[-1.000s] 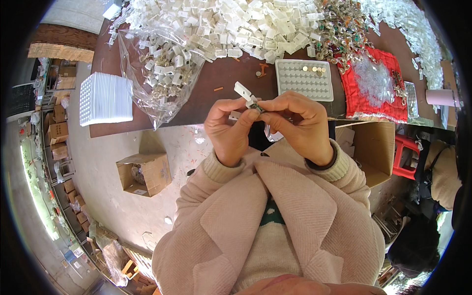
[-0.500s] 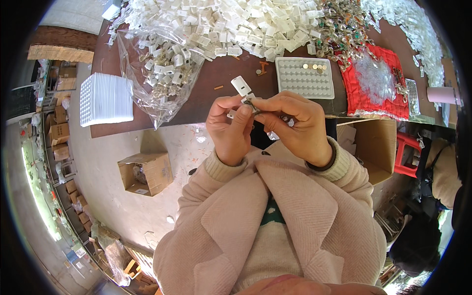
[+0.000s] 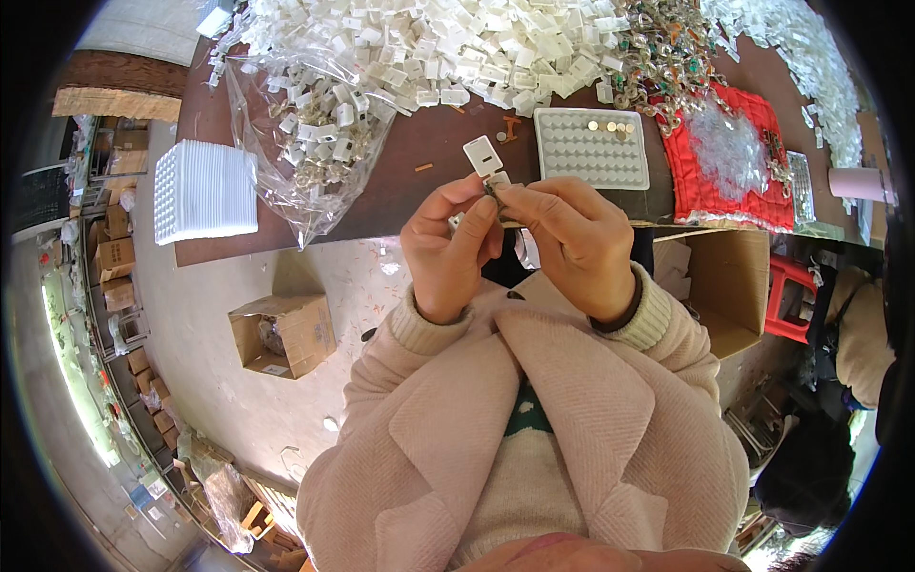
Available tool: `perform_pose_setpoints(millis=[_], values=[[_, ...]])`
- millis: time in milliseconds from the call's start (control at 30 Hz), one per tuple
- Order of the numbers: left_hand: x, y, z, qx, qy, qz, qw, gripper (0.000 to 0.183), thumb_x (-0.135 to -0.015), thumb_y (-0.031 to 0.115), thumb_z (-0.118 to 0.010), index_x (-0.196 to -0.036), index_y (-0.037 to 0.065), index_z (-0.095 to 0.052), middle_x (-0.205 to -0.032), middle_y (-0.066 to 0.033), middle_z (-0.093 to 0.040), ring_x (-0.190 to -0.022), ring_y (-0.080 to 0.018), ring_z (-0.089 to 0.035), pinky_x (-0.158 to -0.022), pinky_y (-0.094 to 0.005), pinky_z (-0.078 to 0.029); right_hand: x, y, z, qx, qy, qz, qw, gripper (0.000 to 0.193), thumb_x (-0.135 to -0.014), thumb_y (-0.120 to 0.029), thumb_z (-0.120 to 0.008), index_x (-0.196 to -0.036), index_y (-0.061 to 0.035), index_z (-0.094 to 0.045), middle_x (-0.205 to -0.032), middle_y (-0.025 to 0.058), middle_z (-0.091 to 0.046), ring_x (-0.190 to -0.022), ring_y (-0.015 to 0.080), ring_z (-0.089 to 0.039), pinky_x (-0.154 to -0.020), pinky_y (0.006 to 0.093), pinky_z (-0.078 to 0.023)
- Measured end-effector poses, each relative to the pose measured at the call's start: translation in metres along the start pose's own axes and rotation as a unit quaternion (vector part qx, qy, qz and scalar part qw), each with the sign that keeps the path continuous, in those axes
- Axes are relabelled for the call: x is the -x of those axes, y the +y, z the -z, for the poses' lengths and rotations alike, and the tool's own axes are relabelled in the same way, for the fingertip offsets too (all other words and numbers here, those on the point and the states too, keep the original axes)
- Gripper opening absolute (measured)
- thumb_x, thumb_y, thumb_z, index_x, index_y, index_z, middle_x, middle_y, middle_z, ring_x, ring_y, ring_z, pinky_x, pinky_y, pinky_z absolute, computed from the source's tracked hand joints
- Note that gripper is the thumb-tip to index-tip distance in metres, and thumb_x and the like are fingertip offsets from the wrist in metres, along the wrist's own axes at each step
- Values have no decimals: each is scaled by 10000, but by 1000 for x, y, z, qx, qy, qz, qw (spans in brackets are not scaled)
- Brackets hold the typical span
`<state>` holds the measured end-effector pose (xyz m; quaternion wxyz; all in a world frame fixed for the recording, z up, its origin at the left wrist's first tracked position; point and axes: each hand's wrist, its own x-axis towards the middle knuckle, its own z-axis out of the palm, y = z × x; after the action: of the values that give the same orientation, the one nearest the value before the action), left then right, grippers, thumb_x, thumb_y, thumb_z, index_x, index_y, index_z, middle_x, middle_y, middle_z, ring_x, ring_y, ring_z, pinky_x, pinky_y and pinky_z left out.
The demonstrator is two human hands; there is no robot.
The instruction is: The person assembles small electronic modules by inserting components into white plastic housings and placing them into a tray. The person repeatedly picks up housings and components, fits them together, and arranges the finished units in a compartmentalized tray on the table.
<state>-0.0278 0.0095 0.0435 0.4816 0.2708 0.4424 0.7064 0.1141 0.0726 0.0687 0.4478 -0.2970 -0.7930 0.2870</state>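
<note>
In front of my chest, above the table's near edge, both hands meet at a small white plastic case with its lid flipped up. My left hand pinches the case between thumb and fingers; another white piece shows partly at its fingers. My right hand has thumb and forefinger closed at a tiny dark part at the case's lower half, whose kind is too small to make out. Below the right fingers hangs a clear, shiny piece, partly hidden by the hand.
Beyond my hands lies a large heap of white cases, beside tangled wired parts. A white tray holds several coin-like discs. A clear bag, stacked white trays and a red cloth flank it. A cardboard box stands on the floor.
The case has shifted slightly right and its raised lid has turned a little. My right fingers have drawn closer together over it, and the clear piece beneath has swung.
</note>
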Motion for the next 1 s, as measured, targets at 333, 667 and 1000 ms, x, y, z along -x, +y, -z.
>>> perform_pose_setpoints(millis=[333, 667, 1000], values=[[-6, -2, 7, 8, -39, -30, 999, 188, -947, -2, -637, -1134, 1, -620, -914, -86, -688, -594, -81, -563, -469, -188, -401, -5, 2, -1, -119, 8, -54, 991, 265, -818, 95, -665, -1060, 0, -720, -871, 112, -684, -664, 184, -654, -580, 276, -532], [-5, -9, -2, 67, 15, -57, 996, 186, -906, -36, -682, -1065, 16, -599, -914, -106, -694, -576, -32, -519, -464, -157, -382, -1, -14, -1, -179, -20, -142, 973, 277, -832, 71, -712, -1097, -10, -715, -863, 75, -653, -630, 113, -605, -556, 238, -476], [1, -11, -5, 35, 62, -92, 993, 225, -890, -22, -709, -1082, 27, -604, -837, -43, -644, -551, -29, -498, -437, -159, -361, -3, -17, -3, -262, -14, -233, 936, 295, -835, 53, -706, -1121, -18, -686, -882, 52, -677, -662, 52, -611, -577, 213, -488]])
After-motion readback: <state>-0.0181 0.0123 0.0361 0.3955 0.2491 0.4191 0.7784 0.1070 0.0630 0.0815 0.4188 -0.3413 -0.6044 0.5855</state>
